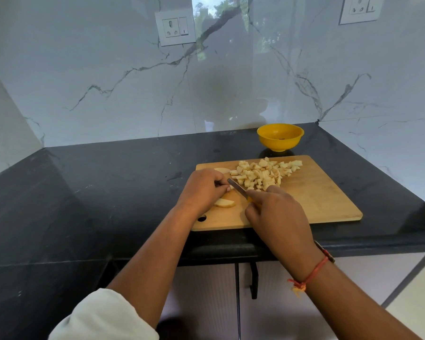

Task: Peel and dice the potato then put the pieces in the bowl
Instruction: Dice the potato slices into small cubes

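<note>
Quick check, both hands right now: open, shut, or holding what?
Left hand: holds a mostly hidden potato piece on the board.
Right hand: grips the knife.

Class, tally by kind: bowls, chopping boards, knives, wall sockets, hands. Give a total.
bowl: 1
chopping board: 1
knife: 1
wall sockets: 2
hands, left hand and right hand: 2
Total: 7

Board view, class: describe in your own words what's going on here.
A person is dicing potato on the board. The right hand grips the knife; the left hand pinches a mostly hidden piece by the blade. A pile of dice lies on the board's far side, two slices wait uncut, and the bowl behind holds no potato yet.
</note>
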Motion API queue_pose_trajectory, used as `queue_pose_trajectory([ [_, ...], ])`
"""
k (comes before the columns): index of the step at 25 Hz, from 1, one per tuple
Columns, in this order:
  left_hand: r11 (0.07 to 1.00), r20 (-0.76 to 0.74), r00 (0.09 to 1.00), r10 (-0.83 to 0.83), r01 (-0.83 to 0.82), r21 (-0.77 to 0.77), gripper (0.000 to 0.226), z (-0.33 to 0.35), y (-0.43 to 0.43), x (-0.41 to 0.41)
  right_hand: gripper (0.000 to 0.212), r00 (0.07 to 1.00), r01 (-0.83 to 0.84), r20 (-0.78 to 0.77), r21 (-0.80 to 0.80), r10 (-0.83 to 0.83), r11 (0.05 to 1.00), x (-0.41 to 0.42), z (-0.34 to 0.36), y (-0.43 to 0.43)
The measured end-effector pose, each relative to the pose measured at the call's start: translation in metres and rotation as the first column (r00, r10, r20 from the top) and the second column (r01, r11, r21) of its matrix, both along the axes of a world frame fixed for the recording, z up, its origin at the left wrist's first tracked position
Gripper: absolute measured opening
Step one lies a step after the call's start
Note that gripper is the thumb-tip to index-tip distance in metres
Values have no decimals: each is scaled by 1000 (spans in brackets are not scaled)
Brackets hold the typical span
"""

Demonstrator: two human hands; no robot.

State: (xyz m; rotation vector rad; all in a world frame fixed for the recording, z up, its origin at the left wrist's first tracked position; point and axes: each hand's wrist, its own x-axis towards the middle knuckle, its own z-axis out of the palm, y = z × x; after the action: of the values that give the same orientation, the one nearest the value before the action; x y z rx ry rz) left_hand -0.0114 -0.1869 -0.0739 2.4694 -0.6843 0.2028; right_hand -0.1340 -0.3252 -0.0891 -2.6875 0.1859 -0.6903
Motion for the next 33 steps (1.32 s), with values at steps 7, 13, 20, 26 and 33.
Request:
queue_pose_trajectory([
  [7, 1000, -12, 1000, 25, -25, -14, 8, -2, -2, 1, 30, 999, 21, 38, -95, -18, 995, 3, -8, 5],
  [13, 999, -19, 999, 36, -36, -29, 7, -3, -3, 2, 35, 997, 27, 71, -105, -19, 994, -2, -11, 3],
  [20, 999, -29, 999, 25, -25, -20, 6, -3, -3, 4, 31, 999, -2, 47, -82, 6, 997, 1, -6, 3],
  [26, 999, -29, 999, 33, -34, -36, 6, -4, -2, 3, 30, 999, -44, -4, -84, 44, 995, 10, -1, 3],
  [33, 997, -41, 998, 40, -42, -62, 7, -4, -2, 5, 31, 999, 12, -29, -219, -19, 976, -15, -1, -5],
])
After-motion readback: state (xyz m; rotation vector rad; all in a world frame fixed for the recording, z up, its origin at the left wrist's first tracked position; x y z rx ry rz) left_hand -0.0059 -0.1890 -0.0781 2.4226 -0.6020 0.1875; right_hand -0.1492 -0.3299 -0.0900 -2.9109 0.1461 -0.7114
